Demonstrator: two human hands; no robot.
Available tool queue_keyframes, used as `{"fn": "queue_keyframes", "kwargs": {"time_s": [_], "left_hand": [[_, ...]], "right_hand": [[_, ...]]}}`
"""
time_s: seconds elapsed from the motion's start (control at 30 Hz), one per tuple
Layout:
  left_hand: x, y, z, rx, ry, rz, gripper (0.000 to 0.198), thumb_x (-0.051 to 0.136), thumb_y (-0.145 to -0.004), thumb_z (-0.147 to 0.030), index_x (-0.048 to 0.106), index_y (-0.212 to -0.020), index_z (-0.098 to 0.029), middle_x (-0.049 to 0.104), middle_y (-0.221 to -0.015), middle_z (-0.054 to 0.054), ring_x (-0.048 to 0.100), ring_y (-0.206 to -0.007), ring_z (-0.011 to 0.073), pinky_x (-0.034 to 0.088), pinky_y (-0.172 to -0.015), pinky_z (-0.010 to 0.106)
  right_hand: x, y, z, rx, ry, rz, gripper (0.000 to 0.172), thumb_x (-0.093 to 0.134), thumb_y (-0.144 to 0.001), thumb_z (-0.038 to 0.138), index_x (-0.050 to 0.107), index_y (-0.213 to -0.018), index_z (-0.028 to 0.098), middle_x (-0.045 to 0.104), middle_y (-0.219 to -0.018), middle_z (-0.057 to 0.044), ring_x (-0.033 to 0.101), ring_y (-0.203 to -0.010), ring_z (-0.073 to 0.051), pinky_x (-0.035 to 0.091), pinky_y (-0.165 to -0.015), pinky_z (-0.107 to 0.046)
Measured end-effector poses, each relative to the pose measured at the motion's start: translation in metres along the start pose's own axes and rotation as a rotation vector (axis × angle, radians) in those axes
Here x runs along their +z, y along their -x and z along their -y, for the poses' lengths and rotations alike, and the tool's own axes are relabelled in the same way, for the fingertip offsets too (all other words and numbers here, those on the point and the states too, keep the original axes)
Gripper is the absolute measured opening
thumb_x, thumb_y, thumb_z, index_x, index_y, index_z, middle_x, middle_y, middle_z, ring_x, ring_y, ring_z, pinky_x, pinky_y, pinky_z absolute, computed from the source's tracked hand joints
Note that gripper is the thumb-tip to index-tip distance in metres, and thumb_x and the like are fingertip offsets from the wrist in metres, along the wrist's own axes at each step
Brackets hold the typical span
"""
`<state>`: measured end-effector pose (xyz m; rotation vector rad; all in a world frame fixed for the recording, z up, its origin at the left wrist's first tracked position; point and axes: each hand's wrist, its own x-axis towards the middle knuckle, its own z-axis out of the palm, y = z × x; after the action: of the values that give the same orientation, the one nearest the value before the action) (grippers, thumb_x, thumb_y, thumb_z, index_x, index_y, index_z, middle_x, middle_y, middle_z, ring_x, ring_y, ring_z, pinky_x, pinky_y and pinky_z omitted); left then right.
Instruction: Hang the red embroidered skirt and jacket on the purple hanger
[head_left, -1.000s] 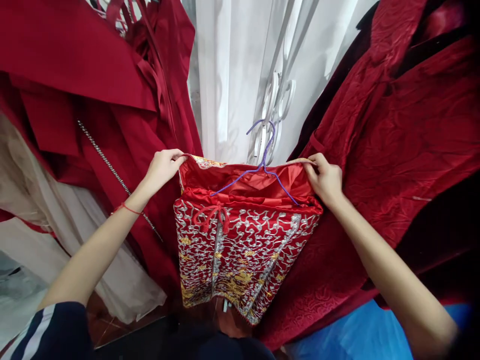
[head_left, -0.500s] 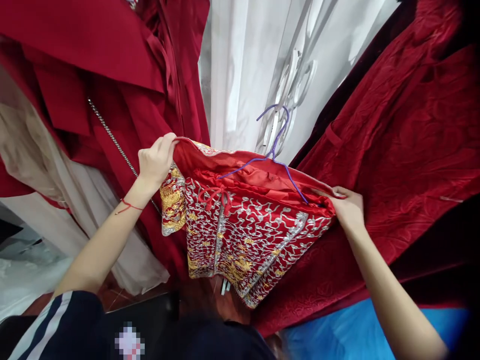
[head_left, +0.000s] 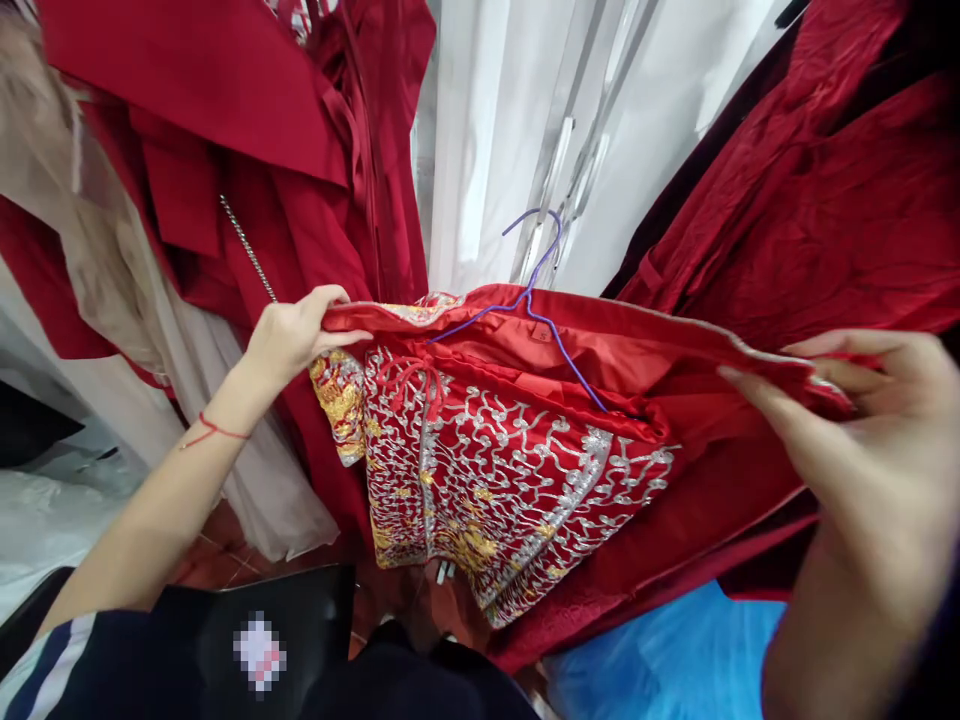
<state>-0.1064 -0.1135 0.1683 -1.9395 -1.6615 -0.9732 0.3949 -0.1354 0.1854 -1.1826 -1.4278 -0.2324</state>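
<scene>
A red garment with silver and gold embroidery (head_left: 510, 480) hangs in front of me on a purple wire hanger (head_left: 541, 262). A red drawstring bow (head_left: 412, 378) shows near its top edge. Behind that edge, a red satin lining (head_left: 637, 350) stretches wide between my hands. My left hand (head_left: 281, 340) pinches the lining's left end, above a gold-embroidered flap (head_left: 339, 405). On the right, close to the camera, my right hand (head_left: 877, 430) grips the opposite edge between thumb and fingers. The hanger's ends run down into the garment, where they are hidden.
Red garments (head_left: 202, 110) and pale beige ones (head_left: 142, 260) hang on the left. A red patterned garment (head_left: 847, 220) hangs on the right. White cabinet doors (head_left: 480, 130) stand behind. Blue material (head_left: 667, 660) lies low on the right, and a black surface (head_left: 300, 610) low on the left.
My right hand has moved right and nearer the camera, pulling the lining's edge outward. My left hand has shifted slightly left and down, still holding its end.
</scene>
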Motion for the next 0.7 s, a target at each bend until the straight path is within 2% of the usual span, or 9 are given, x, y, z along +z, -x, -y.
{"fn": "queue_keyframes", "kwargs": {"time_s": [0.07,0.13,0.2,0.27,0.33,0.4,0.47,0.57,0.7], "left_hand": [[0.003,0.016,0.002,0.002,0.041,0.054,0.047,0.062,-0.086,-0.055,0.058,-0.117,-0.020,0.070,-0.094,0.007,0.069,-0.083,0.0224,0.051,-0.075,0.031],[0.013,0.031,0.008,-0.045,0.070,0.152,0.035,0.062,-0.084,-0.043,0.062,-0.109,-0.019,0.070,-0.087,0.005,0.067,-0.079,0.0212,0.052,-0.074,0.030],[0.026,0.043,0.016,-0.120,0.047,0.227,0.021,0.059,-0.080,-0.034,0.065,-0.093,-0.019,0.070,-0.081,0.005,0.066,-0.075,0.0217,0.053,-0.075,0.031],[0.039,0.051,0.023,-0.157,0.009,0.238,0.016,0.054,-0.078,-0.029,0.066,-0.082,-0.019,0.071,-0.081,0.008,0.066,-0.075,0.0229,0.052,-0.077,0.033],[0.051,0.055,0.028,-0.160,0.051,0.196,0.020,0.049,-0.080,-0.028,0.067,-0.083,-0.018,0.073,-0.086,0.009,0.066,-0.078,0.0232,0.051,-0.080,0.033],[0.058,0.056,0.031,-0.212,0.167,0.162,0.026,0.046,-0.085,-0.030,0.067,-0.091,-0.017,0.074,-0.090,0.009,0.067,-0.080,0.0221,0.051,-0.081,0.031],[0.063,0.055,0.032,-0.328,0.242,0.131,0.030,0.042,-0.089,-0.030,0.066,-0.099,-0.016,0.074,-0.091,0.009,0.068,-0.081,0.0221,0.051,-0.080,0.031],[0.066,0.051,0.023,-0.473,0.165,0.015,0.033,0.035,-0.092,-0.025,0.062,-0.107,-0.014,0.073,-0.092,0.015,0.069,-0.084,0.0270,0.049,-0.079,0.035],[0.071,0.049,-0.003,-0.464,-0.019,-0.095,0.041,0.035,-0.095,-0.035,0.059,-0.116,-0.008,0.072,-0.085,0.018,0.070,-0.082,0.0328,0.046,-0.074,0.037]], "right_hand": [[-0.003,0.017,-0.006,0.074,-0.223,0.077,0.049,0.086,-0.063,0.048,0.073,-0.104,0.025,0.075,-0.090,-0.008,0.070,-0.075,-0.023,0.053,-0.064,-0.034],[0.002,0.036,-0.014,0.097,-0.261,0.054,0.033,0.080,-0.072,0.042,0.076,-0.100,0.024,0.077,-0.093,-0.008,0.072,-0.079,-0.023,0.055,-0.071,-0.036],[0.011,0.052,-0.021,-0.028,-0.118,-0.050,0.022,0.068,-0.084,0.036,0.077,-0.098,0.022,0.078,-0.093,-0.009,0.072,-0.078,-0.022,0.055,-0.071,-0.035],[0.022,0.064,-0.025,-0.236,0.132,-0.191,0.026,0.054,-0.091,0.030,0.076,-0.098,0.018,0.077,-0.086,-0.010,0.071,-0.072,-0.020,0.052,-0.064,-0.031],[0.030,0.070,-0.026,-0.378,0.394,-0.315,0.034,0.043,-0.095,0.025,0.076,-0.099,0.015,0.074,-0.073,-0.008,0.067,-0.060,-0.017,0.041,-0.050,-0.026],[0.032,0.070,-0.019,-0.375,0.586,-0.369,0.040,0.037,-0.097,0.024,0.076,-0.102,0.016,0.070,-0.062,-0.005,0.060,-0.050,-0.014,0.028,-0.043,-0.025],[0.025,0.066,-0.002,-0.339,0.702,-0.331,0.040,0.037,-0.099,0.029,0.076,-0.103,0.018,0.067,-0.059,-0.003,0.056,-0.046,-0.012,0.021,-0.042,-0.025],[0.008,0.066,0.044,-0.318,0.749,-0.265,0.037,0.044,-0.101,0.040,0.075,-0.100,0.021,0.070,-0.063,-0.003,0.054,-0.048,-0.012,0.020,-0.043,-0.024],[0.011,0.106,0.113,-0.231,0.844,-0.257,0.037,0.052,-0.099,0.048,0.069,-0.109,0.017,0.063,-0.059,-0.003,0.050,-0.047,-0.015,0.020,-0.045,-0.028]]}}
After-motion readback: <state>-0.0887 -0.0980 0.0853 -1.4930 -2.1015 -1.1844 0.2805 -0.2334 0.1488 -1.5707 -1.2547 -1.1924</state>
